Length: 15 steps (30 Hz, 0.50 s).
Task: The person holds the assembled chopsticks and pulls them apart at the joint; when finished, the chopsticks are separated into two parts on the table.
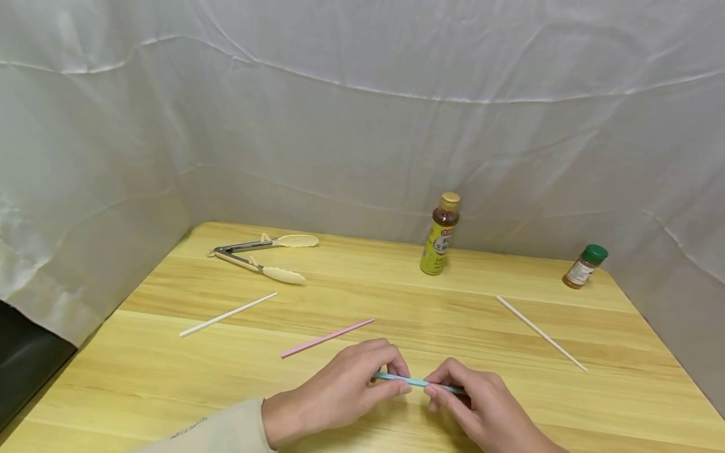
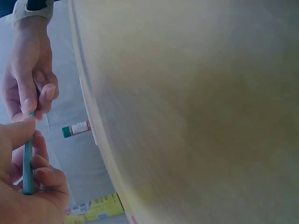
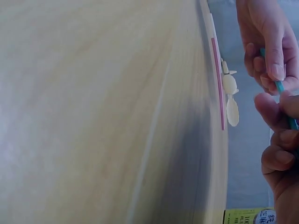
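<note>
Both hands hold one light-blue chopstick [image 1: 418,382] level, low over the front middle of the table. My left hand [image 1: 354,384] pinches its left part between thumb and fingers. My right hand [image 1: 476,402] pinches the right part, and its fingers hide that end. Only a short length of blue shows between the fingertips in the head view. In the left wrist view, more of the chopstick [image 2: 28,172] runs along the left palm. A pink chopstick [image 1: 328,338] lies just beyond the left hand. White chopsticks lie farther out, one to the left [image 1: 229,314] and one to the right [image 1: 540,333].
Spread tongs [image 1: 283,275] with cream tips lie at the back left. A gold-capped bottle [image 1: 435,248] with a yellow-green label stands at the back, right of the middle. Near the back right corner is a small green-lidded jar [image 1: 580,272]. Pale cloth [image 1: 362,138] walls the table.
</note>
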Motion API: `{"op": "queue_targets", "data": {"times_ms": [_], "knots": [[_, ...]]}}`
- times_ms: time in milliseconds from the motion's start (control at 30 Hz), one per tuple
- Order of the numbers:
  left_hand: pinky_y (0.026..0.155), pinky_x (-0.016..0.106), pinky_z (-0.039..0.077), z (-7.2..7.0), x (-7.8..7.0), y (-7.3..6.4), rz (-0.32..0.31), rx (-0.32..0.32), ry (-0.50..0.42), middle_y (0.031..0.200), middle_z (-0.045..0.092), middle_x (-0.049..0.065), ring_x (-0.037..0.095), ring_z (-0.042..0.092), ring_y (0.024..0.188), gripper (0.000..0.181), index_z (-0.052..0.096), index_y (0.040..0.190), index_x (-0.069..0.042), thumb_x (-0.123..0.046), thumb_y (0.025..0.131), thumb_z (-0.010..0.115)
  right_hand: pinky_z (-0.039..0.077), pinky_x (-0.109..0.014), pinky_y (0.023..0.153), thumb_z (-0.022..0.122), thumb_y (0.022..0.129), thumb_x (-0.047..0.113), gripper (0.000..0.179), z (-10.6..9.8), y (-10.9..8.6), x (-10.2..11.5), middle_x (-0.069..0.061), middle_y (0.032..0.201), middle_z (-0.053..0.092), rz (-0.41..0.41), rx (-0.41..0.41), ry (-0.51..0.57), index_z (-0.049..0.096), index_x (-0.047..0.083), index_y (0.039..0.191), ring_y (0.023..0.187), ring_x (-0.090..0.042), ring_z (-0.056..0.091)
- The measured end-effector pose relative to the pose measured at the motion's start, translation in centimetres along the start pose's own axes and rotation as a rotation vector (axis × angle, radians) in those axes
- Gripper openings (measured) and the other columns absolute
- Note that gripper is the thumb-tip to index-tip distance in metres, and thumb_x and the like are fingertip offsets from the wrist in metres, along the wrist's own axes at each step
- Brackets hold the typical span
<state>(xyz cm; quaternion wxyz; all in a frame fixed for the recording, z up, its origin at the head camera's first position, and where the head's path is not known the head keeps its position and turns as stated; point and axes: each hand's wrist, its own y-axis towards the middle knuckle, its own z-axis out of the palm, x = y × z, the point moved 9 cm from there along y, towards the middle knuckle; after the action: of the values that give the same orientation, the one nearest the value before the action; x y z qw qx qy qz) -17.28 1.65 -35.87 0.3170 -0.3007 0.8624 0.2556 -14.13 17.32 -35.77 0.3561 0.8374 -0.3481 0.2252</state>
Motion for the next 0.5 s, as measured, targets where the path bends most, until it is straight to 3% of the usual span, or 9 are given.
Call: {"op": "queue_targets", "data": {"times_ms": [267, 500], "knots": [[0.076, 0.015, 0.048, -0.32, -0.54, 0.18, 0.048, 0.004, 0.038, 0.104, 0.066, -0.014, -0.001, 0.051, 0.088, 0.01, 0.069, 0.107, -0.021, -0.031, 0.108, 0.069, 0.041, -0.009, 0.053, 0.071, 0.099, -0.01, 0.033, -0.58, -0.16, 0.47, 0.014, 0.085, 0.072, -0.078, -0.055, 0.015, 0.068, 0.02, 0.112, 0.066, 0.013, 0.045], [0.07, 0.013, 0.044, -0.56, -0.8, -0.18, 0.062, -0.015, 0.016, 0.099, 0.064, -0.013, -0.003, 0.048, 0.082, 0.009, 0.069, 0.105, -0.02, -0.029, 0.107, 0.07, 0.041, -0.007, 0.057, 0.073, 0.096, -0.01, 0.033, -0.49, -0.15, 0.87, 0.013, 0.083, 0.071, -0.137, -0.052, -0.028, 0.067, 0.018, 0.111, 0.067, 0.01, 0.051]]}}
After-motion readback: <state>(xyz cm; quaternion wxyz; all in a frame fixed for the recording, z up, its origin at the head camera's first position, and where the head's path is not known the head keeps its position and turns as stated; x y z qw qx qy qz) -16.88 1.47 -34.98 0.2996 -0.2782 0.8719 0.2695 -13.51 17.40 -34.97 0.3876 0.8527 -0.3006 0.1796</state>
